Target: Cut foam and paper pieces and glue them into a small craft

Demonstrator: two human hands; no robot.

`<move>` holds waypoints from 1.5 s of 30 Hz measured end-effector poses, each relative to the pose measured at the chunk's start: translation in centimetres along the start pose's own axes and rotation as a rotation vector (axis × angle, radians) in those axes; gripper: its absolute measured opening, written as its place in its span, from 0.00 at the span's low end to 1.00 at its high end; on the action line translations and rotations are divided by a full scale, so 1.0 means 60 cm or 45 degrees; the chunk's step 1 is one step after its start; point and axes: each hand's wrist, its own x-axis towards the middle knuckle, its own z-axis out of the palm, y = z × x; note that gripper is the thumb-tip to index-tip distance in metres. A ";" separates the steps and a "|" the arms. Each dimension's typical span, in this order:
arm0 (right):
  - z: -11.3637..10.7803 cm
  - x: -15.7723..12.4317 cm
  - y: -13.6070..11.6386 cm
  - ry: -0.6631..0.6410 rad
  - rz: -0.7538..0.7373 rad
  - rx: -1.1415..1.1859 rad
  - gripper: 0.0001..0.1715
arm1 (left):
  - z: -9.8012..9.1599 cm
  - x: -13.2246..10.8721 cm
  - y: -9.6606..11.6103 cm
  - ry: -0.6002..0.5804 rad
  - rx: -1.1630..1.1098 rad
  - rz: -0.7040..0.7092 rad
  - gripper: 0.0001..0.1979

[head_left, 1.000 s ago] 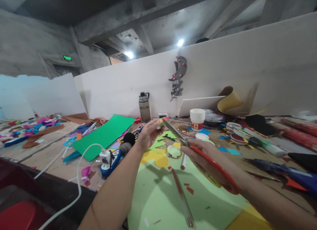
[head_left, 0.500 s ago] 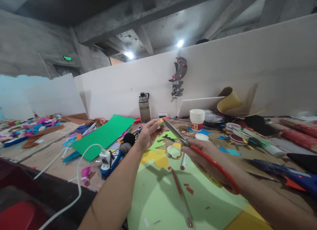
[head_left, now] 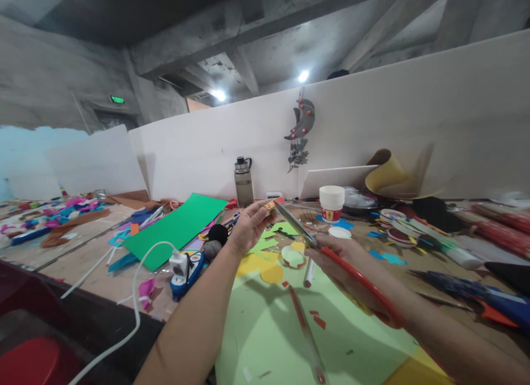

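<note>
Scissors (head_left: 354,274) gripped in right hand (head_left: 358,256), blades just beside red-and-yellow piece (head_left: 270,206) pinched in left hand (head_left: 249,226); red pen (head_left: 298,313) lies on pale-green sheet (head_left: 256,330).

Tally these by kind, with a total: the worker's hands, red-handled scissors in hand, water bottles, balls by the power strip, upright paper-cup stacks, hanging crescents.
Hands: 2 (left hand, right hand)
Red-handled scissors: 1
Water bottle: 1
Balls: 2 (black ball, grey ball)
Paper-cup stack: 1
Hanging crescent: 1
Total: 8
</note>
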 end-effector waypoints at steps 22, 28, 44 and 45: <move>0.002 -0.016 -0.024 -0.081 0.089 0.201 0.19 | 0.000 0.002 -0.002 0.026 0.002 0.013 0.21; 0.003 -0.018 -0.028 -0.111 0.069 0.244 0.19 | 0.001 0.001 -0.003 0.023 -0.002 0.000 0.22; 0.002 -0.020 -0.037 -0.084 0.017 0.101 0.18 | 0.001 0.002 -0.005 0.001 0.007 0.019 0.21; 0.002 -0.020 -0.037 -0.084 0.026 0.105 0.18 | 0.001 0.002 -0.005 0.000 0.006 0.020 0.21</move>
